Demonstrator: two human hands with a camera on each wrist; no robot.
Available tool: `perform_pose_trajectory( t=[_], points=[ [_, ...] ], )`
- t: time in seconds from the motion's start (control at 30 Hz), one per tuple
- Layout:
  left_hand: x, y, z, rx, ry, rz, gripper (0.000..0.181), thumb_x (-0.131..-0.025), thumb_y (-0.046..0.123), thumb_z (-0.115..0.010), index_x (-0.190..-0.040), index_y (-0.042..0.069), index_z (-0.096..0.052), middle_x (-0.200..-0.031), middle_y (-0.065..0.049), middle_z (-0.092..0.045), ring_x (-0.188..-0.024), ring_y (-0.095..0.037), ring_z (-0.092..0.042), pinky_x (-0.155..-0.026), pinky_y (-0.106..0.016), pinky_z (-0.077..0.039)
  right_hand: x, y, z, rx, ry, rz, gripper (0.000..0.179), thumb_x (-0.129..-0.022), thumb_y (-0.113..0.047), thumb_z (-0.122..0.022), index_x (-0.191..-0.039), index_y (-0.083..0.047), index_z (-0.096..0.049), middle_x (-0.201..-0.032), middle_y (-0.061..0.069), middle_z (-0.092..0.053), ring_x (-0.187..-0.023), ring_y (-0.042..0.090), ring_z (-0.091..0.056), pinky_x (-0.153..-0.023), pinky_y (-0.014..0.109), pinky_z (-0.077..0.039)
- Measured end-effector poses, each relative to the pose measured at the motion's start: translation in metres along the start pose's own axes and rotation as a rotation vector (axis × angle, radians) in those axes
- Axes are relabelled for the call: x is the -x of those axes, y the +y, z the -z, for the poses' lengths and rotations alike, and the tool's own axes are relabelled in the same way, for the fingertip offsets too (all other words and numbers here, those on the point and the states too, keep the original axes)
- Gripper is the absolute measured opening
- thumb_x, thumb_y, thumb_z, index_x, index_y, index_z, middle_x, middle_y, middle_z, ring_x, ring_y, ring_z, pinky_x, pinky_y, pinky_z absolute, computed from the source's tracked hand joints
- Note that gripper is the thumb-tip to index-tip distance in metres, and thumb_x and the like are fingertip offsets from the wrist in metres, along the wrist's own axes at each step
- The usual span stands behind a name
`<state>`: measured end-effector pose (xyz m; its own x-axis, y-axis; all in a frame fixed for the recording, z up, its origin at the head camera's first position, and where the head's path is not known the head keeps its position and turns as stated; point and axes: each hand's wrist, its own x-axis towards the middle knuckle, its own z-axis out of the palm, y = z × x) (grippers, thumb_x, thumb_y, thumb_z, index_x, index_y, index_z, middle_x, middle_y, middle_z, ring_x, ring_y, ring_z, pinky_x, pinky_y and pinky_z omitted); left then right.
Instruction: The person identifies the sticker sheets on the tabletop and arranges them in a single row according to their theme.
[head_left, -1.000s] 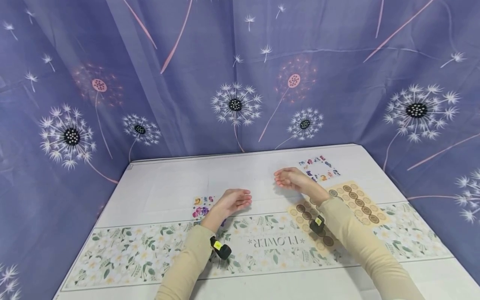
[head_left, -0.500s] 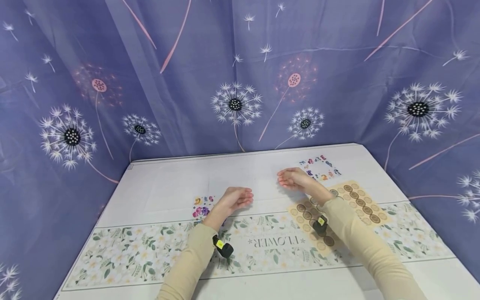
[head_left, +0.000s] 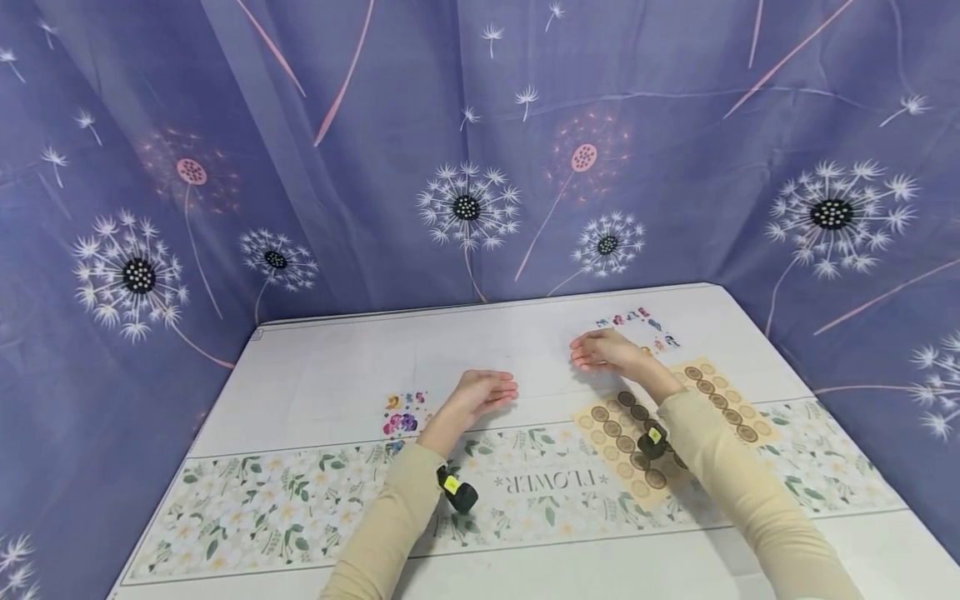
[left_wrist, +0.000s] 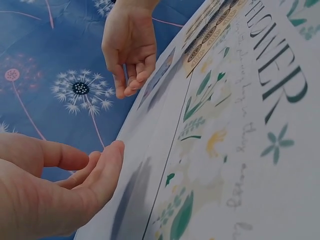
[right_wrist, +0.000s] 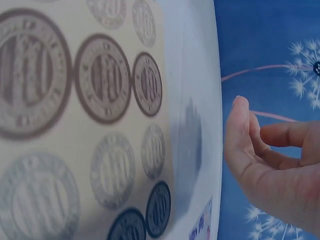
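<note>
My left hand (head_left: 480, 393) hovers above the white part of the table, palm turned inward, its fingers loosely bent around nothing. Just left of its wrist lies a sheet of colourful stickers (head_left: 401, 417), partly covered by the forearm. My right hand (head_left: 607, 352) is held over the table further back, facing the left one with a gap between them. It too has nothing in its relaxed fingers, as the right wrist view shows. Under the right forearm lies a tan sheet of round stickers (head_left: 613, 442). A second colourful sticker sheet (head_left: 660, 325) is behind the right hand, which overlaps its near corner.
The tabletop cover (head_left: 337, 358) is white with a flowered band (head_left: 255, 500) across it that reads "FLOWER". A purple-blue curtain (head_left: 360, 208) with dandelion prints rises behind and on both sides. Each wrist carries a small black camera (head_left: 652, 442).
Both hands have drifted a little to the right, staying about the same distance apart. The right hand now covers more of the rear sticker sheet. The sheets have not moved on the table.
</note>
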<state>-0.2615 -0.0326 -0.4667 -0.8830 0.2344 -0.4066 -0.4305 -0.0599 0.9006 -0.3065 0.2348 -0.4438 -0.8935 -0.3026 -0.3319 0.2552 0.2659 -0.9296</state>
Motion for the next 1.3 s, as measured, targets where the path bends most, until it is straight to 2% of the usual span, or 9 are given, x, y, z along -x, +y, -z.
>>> perform_pose_trajectory(
  t=[0.2,0.37,0.5,0.73,0.9,1.03,1.3],
  points=[
    [-0.003,-0.001,-0.007,-0.003,0.011,-0.018,0.028,-0.094,-0.003,-0.053,-0.121,-0.008,-0.059,-0.113,-0.023,-0.067,-0.086,-0.016,-0.071,-0.088,-0.026,-0.059,0.004,0.002,0.016,0.006,-0.006,-0.004,0.043,-0.097,-0.002,-0.036,-0.135,0.019,-0.036,-0.099,0.008,-0.066,-0.084,0.009,-0.066,-0.082,0.020,-0.059],
    [-0.007,-0.003,-0.015,0.003,-0.003,-0.031,0.028,-0.095,0.000,-0.052,-0.120,-0.009,-0.059,-0.110,-0.023,-0.068,-0.080,-0.013,-0.070,-0.084,-0.024,-0.060,0.008,0.004,0.027,-0.021,-0.015,-0.005,0.044,-0.099,-0.004,-0.035,-0.136,0.020,-0.031,-0.095,0.002,-0.066,-0.084,0.008,-0.066,-0.081,0.019,-0.058],
    [-0.010,-0.004,-0.023,0.000,0.010,-0.026,0.028,-0.095,0.003,-0.051,-0.119,-0.009,-0.060,-0.107,-0.022,-0.069,-0.078,-0.013,-0.070,-0.083,-0.024,-0.060,0.012,0.007,0.036,-0.021,-0.002,-0.008,0.044,-0.100,-0.004,-0.034,-0.136,0.020,-0.031,-0.092,-0.001,-0.066,-0.083,0.006,-0.066,-0.081,0.018,-0.058],
    [-0.012,-0.006,-0.032,-0.005,0.037,-0.024,0.027,-0.095,0.003,-0.052,-0.117,-0.009,-0.060,-0.109,-0.025,-0.068,-0.087,-0.022,-0.073,-0.086,-0.028,-0.060,0.019,0.008,0.047,-0.027,0.029,-0.014,0.042,-0.100,-0.004,-0.035,-0.135,0.019,-0.032,-0.087,-0.004,-0.067,-0.079,0.004,-0.067,-0.079,0.017,-0.058],
    [-0.014,-0.006,-0.036,-0.006,0.027,-0.026,0.029,-0.095,0.004,-0.052,-0.119,-0.009,-0.059,-0.112,-0.026,-0.067,-0.098,-0.028,-0.071,-0.087,-0.029,-0.060,0.020,0.008,0.055,0.035,0.038,-0.013,0.044,-0.100,-0.004,-0.034,-0.138,0.019,-0.030,-0.090,-0.004,-0.066,-0.081,0.003,-0.064,-0.079,0.017,-0.057],
    [-0.016,-0.007,-0.039,0.012,0.017,-0.046,0.030,-0.096,0.007,-0.053,-0.121,-0.008,-0.059,-0.115,-0.025,-0.067,-0.105,-0.031,-0.069,-0.089,-0.031,-0.060,0.021,0.008,0.060,0.054,0.065,-0.016,0.044,-0.101,-0.005,-0.034,-0.138,0.019,-0.030,-0.090,-0.004,-0.066,-0.080,0.003,-0.063,-0.079,0.017,-0.058],
    [-0.019,-0.009,-0.046,0.049,0.020,-0.108,0.030,-0.098,0.007,-0.048,-0.122,-0.009,-0.058,-0.118,-0.025,-0.066,-0.107,-0.031,-0.067,-0.091,-0.032,-0.059,0.023,0.009,0.070,0.043,0.119,-0.013,0.040,-0.100,-0.004,-0.035,-0.133,0.019,-0.034,-0.084,-0.006,-0.065,-0.077,0.003,-0.064,-0.077,0.018,-0.058]
  ],
)
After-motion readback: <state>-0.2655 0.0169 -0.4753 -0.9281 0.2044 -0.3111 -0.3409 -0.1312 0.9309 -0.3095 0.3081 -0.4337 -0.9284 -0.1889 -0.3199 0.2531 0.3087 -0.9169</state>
